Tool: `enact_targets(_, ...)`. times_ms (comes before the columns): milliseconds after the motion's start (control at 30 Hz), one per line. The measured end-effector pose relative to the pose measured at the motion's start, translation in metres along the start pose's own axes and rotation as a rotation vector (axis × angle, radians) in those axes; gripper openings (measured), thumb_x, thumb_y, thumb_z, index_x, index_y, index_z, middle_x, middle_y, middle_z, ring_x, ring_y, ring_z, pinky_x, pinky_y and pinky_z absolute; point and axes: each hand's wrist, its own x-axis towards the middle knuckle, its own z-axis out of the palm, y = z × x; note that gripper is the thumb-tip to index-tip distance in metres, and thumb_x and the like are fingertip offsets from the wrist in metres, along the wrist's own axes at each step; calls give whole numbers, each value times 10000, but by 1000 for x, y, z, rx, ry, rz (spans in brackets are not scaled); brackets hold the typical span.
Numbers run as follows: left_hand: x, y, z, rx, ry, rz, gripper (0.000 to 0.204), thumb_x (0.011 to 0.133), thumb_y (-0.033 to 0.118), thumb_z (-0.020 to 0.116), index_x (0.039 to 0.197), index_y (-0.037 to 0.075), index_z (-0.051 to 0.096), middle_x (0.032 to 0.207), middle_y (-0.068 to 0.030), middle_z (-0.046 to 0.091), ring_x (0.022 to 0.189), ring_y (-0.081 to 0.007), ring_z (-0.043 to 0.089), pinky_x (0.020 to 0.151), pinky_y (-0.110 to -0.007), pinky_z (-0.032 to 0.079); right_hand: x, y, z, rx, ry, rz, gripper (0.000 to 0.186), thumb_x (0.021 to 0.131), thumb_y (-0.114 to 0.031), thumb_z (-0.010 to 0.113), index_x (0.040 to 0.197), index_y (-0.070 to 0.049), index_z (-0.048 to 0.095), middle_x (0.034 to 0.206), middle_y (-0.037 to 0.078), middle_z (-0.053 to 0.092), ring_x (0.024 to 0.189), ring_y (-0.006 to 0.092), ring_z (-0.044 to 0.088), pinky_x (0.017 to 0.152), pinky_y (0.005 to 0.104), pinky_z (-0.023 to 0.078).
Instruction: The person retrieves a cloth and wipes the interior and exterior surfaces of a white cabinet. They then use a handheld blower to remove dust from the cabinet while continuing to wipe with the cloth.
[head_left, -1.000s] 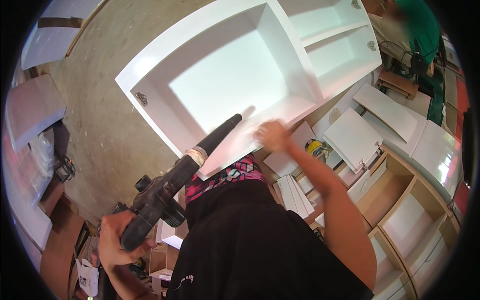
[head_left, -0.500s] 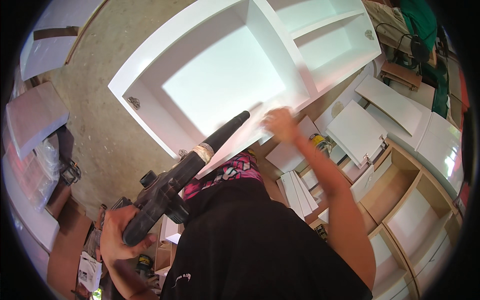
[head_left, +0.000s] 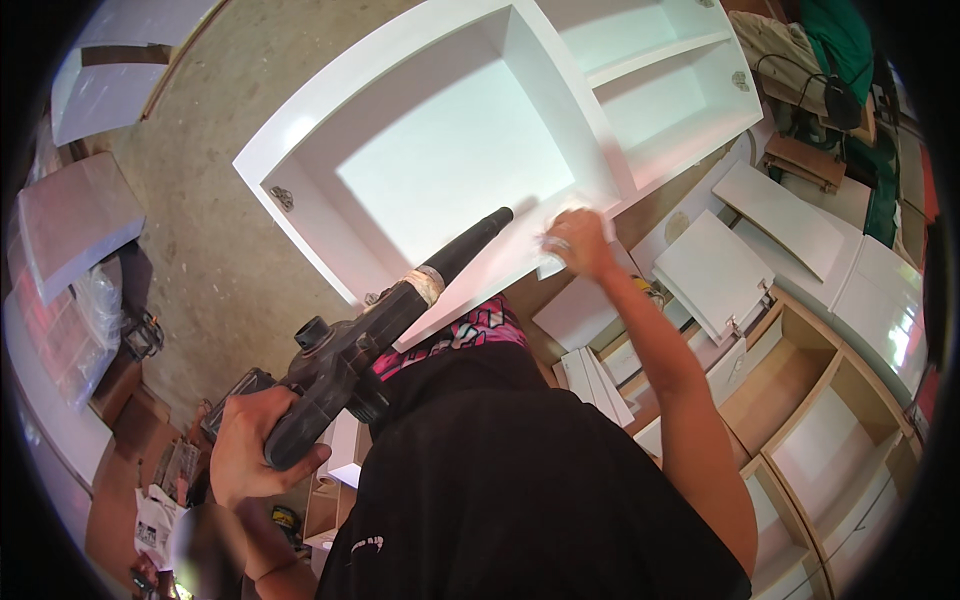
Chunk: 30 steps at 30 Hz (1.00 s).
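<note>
My left hand (head_left: 245, 450) grips the rear handle of a black handheld blower (head_left: 345, 375) with a tape-wrapped joint. Its long nozzle (head_left: 470, 245) points up and right over the near side of a white open cabinet (head_left: 295, 130). My right hand (head_left: 585, 245) is closed on a white cloth (head_left: 570, 205) at that cabinet's near edge, right of the nozzle tip; the cloth is slightly blurred. The cabinet has a large compartment with a metal hinge (head_left: 283, 197) and smaller shelved compartments at its right.
White panels (head_left: 710, 270) and pale wooden cabinet boxes (head_left: 790, 380) crowd the right. Wrapped panels (head_left: 75, 215) line the left over a concrete floor (head_left: 190, 230). A co-worker in green (head_left: 835, 40) shows at the top right, partly out of view. Clutter (head_left: 165, 520) lies at lower left.
My right hand with the cloth has moved right and upward along the cabinet's near edge. The blower's tip has shifted slightly up and right. Less of the co-worker shows.
</note>
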Motion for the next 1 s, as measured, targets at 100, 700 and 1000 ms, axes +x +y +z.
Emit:
enact_targets(100,-1,1,0,2,7,10,359,536,240,778,743,18,586,652,-121,543,598,-331,561,569,-360,421,-1,-29,17,-82,93,-140,209,754,-357,711,863,-179,727,949,23,666,979,243,574,857,455,379)
enact_targets(700,-3,3,10,-25,-4,-3,329,565,216,773,758,18,594,667,-124,559,614,-335,571,583,-363,434,-10,25,-30,-235,176,38,205,783,-309,706,938,-175,710,1017,28,647,1018,247,552,923,449,359)
enact_targets(1000,-6,-1,14,-1,10,32,314,579,203,775,762,18,600,671,-125,567,619,-333,580,584,-365,437,-16,-11,-4,-72,195,-106,211,703,-260,713,895,-174,694,988,22,636,1015,252,545,971,458,341)
